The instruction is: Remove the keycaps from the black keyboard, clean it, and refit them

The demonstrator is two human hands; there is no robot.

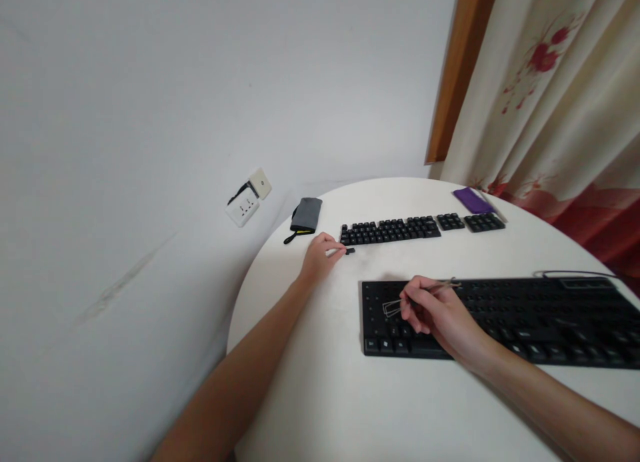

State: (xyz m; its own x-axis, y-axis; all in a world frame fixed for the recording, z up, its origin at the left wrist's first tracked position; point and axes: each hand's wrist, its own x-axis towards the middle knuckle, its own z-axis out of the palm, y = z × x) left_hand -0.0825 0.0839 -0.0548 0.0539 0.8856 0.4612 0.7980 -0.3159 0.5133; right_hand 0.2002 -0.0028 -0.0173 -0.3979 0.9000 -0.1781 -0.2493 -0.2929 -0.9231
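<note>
My left hand (321,257) is on the table with its fingers pinched at a small black keycap (351,251), just below the left end of the laid-out keycaps (390,231). Something pale and narrow shows between those fingers; I cannot make out what it is. Closed around a wire keycap puller (391,308), my right hand (425,305) is over the left part of a black keyboard (373,350). The puller's wire loops stick out to the left above key positions without caps. Along the keyboard's bottom left, several keycaps are in place.
A grey pouch (307,215) lies at the table's back left, and a purple cloth (472,200) at the back right. The keyboard's cable (575,272) runs off to the right. White wall with a socket (243,207) borders the round table (310,395); a curtain (560,115) hangs at right.
</note>
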